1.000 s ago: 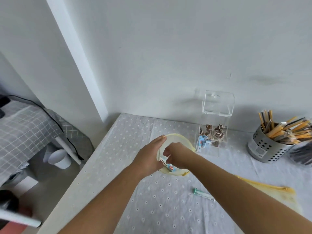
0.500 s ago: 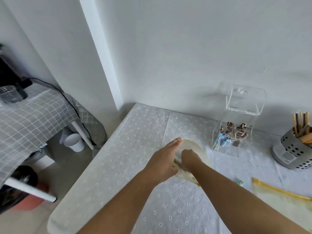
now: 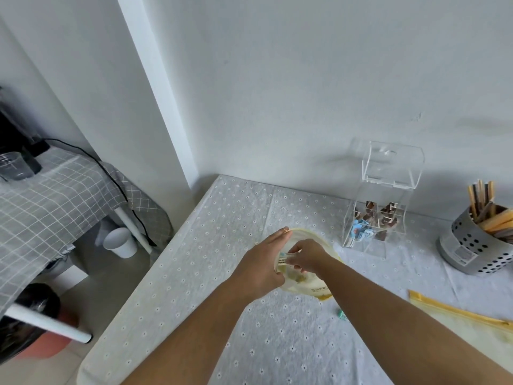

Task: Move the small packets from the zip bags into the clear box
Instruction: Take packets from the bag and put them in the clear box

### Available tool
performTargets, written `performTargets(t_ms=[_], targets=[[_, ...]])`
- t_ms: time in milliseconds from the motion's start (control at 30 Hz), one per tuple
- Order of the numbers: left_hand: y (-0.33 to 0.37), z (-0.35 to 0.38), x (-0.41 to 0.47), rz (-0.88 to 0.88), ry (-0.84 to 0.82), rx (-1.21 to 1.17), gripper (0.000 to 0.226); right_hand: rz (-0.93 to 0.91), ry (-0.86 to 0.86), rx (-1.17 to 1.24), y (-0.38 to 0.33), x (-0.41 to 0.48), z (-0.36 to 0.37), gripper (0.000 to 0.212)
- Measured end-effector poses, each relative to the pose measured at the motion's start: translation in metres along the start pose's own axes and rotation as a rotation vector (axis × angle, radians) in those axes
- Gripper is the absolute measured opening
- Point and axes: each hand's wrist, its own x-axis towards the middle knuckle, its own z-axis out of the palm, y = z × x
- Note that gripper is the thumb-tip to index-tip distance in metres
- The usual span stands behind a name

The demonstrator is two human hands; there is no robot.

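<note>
A yellowish zip bag (image 3: pixel 311 284) stands open in the middle of the table. My left hand (image 3: pixel 261 265) grips its left rim and holds the mouth open. My right hand (image 3: pixel 306 255) is inside the mouth, its fingers pinched on a small packet (image 3: pixel 283 257) with blue and white print. The clear box (image 3: pixel 380 201) stands behind, near the wall, its lid raised; brown and blue packets lie in its bottom. A green-tipped packet (image 3: pixel 342 321) lies loose on the cloth below my right forearm. A second zip bag (image 3: pixel 466 320) lies flat at the right.
A perforated metal holder (image 3: pixel 472 251) full of sticks stands at the right edge. The table (image 3: pixel 216 245) has a white dotted cloth; its left edge drops to the floor, where a white cup (image 3: pixel 120 241) and a checked-cloth table (image 3: pixel 41 201) stand.
The camera view has swung left and down. My right hand has risen a little inside the bag with a small packet pinched in it. My left hand keeps hold of the rim.
</note>
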Motion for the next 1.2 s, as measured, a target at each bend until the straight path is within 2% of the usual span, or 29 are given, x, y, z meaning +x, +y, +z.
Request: performTargets(t_ms=[100, 233, 300, 533, 633, 733, 833, 1000, 1100, 1200], targets=[[0.000, 0.001, 0.000, 0.003, 0.000, -0.013, 0.088, 0.068, 0.024, 0.127, 0.003, 0.004, 0.002, 0.022], [-0.004, 0.004, 0.002, 0.002, 0.007, -0.038, 0.087, 0.095, 0.060, 0.233, 0.005, 0.005, 0.006, 0.011], [-0.005, 0.004, 0.004, -0.002, 0.008, -0.034, 0.086, 0.045, 0.079, 0.162, 0.004, 0.004, 0.006, 0.006], [-0.004, -0.005, 0.010, -0.011, 0.001, 0.003, 0.087, -0.230, 0.143, -0.293, -0.020, -0.027, -0.016, 0.019], [0.002, -0.010, 0.017, -0.009, -0.001, 0.045, 0.088, -0.315, 0.155, -0.363, -0.031, -0.049, -0.044, 0.019], [0.005, -0.014, 0.023, -0.014, -0.015, 0.076, 0.088, -0.365, 0.198, -0.327, -0.035, -0.068, -0.078, 0.016], [0.008, -0.016, 0.030, -0.010, -0.015, 0.124, 0.087, -0.364, 0.260, -0.259, -0.033, -0.081, -0.117, 0.010], [0.020, -0.020, 0.040, -0.002, 0.012, 0.176, 0.085, -0.306, 0.490, -0.124, -0.019, -0.082, -0.181, 0.007], [0.024, -0.020, 0.043, 0.008, 0.020, 0.156, 0.085, -0.244, 0.571, -0.177, -0.002, -0.066, -0.195, 0.009], [0.024, -0.017, 0.044, 0.001, 0.009, 0.128, 0.086, -0.173, 0.562, -0.284, 0.017, -0.046, -0.192, 0.014]])
